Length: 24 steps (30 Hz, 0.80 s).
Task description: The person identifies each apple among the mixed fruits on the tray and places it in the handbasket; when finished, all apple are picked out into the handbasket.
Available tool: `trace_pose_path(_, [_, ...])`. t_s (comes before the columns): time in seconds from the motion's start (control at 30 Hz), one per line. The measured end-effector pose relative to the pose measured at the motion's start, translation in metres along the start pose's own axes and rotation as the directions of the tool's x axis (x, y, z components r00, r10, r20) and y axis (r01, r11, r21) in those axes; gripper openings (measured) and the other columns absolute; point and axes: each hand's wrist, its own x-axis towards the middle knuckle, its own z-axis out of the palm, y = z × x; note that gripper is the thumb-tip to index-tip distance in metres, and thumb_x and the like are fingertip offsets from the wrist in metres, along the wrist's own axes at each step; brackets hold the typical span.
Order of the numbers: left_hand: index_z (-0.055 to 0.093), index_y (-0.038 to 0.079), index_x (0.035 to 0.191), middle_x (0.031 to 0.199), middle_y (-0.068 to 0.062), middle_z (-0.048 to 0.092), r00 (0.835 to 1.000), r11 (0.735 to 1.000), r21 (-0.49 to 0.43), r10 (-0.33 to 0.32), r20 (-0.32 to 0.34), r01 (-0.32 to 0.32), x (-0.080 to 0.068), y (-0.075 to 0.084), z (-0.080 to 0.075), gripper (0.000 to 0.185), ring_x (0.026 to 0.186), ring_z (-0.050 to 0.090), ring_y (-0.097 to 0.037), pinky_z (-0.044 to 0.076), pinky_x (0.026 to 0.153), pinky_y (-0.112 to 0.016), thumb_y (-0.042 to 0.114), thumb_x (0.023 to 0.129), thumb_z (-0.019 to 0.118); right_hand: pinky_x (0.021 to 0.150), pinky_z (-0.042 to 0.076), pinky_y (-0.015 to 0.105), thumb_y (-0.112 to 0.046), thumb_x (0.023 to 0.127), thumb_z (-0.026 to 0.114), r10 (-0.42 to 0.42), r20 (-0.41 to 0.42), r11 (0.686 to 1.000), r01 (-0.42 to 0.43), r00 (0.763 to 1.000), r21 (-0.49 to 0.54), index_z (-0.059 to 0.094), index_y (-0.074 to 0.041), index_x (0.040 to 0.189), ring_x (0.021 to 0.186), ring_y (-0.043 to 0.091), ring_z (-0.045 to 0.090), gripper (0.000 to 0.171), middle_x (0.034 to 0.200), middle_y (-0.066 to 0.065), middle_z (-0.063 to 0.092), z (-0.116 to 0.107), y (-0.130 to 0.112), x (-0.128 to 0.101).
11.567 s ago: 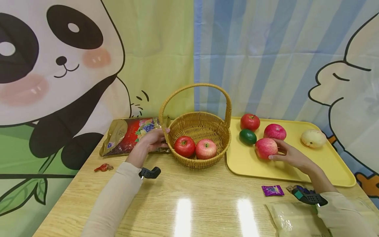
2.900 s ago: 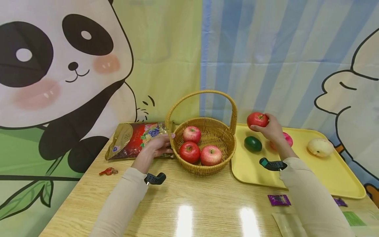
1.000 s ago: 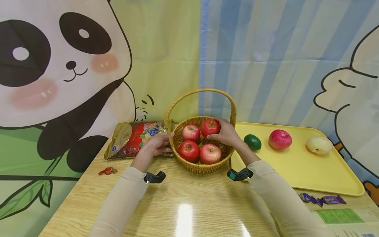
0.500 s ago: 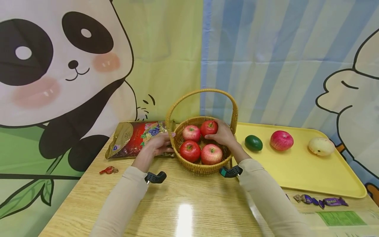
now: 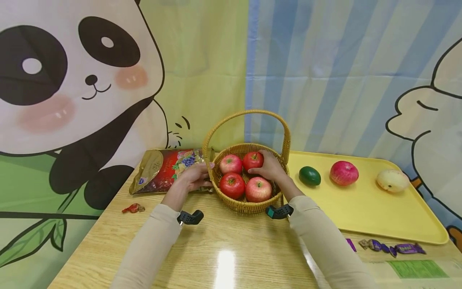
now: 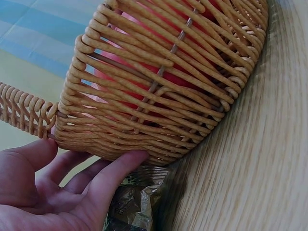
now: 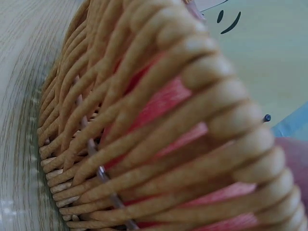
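Note:
A wicker basket [image 5: 249, 206] with a tall arched handle stands on the table, several apples inside. My left hand [image 5: 195, 176] holds its left side: the thumb tip shows past the handle's foot, and the fingers [image 6: 127, 163] lie against the outer wall. My right hand [image 5: 270, 165] reaches inside over the right rim and grips a red apple [image 5: 252, 160] at the back, thumb in front and fingers behind. Beside that apple sits a pink apple [image 5: 231, 163]. In front are another red apple [image 5: 232, 185] and a paler one [image 5: 258, 189]. The basket wall mostly hides the right hand in the right wrist view.
Right of the basket, a yellow tray [image 5: 379, 212] bears a dark green fruit [image 5: 309, 176], a pinkish-red apple [image 5: 344, 173] and a pale yellow fruit [image 5: 392, 180]. A printed bag [image 5: 166, 170] lies behind my left hand. Wrapped candies [image 5: 409, 248] lie before the tray.
A pink apple came from the tray into the basket. My right hand then lifted the red apple off the tray and brought it into the basket, lately edging left. The left hand stayed.

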Motion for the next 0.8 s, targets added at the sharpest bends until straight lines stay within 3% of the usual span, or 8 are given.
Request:
trace_pose_path(0.3, [0.034, 0.001, 0.149, 0.154, -0.024, 0.032, 1.0, 1.0, -0.022, -0.002, 0.005, 0.002, 0.0008, 0.0008, 0.0008, 0.05, 0.143, 0.031, -0.036, 0.037, 0.108, -0.058, 0.022, 0.105, 0.044, 0.111, 0.037, 0.051, -0.034, 0.082, 0.076, 0.006, 0.038, 1.0, -0.006, 0.999, -0.007, 0.032, 0.003, 0.146, 0.13, 0.039, 0.046, 0.086, 0.144, 0.025, 0.044, 0.0006, 0.0022, 0.0004])
trace_pose_path(0.8, [0.034, 0.002, 0.149, 0.154, -0.023, 0.032, 1.0, 1.0, -0.019, -0.007, 0.001, 0.007, 0.0009, 0.0009, 0.0018, 0.05, 0.143, 0.031, -0.036, 0.036, 0.108, -0.058, 0.023, 0.104, 0.044, 0.114, 0.033, 0.051, -0.037, 0.086, 0.072, 0.008, 0.056, 0.999, -0.006, 0.998, -0.035, 0.024, 0.002, 0.15, 0.136, 0.041, 0.04, 0.089, 0.15, 0.027, 0.036, 0.0042, 0.0055, 0.003])
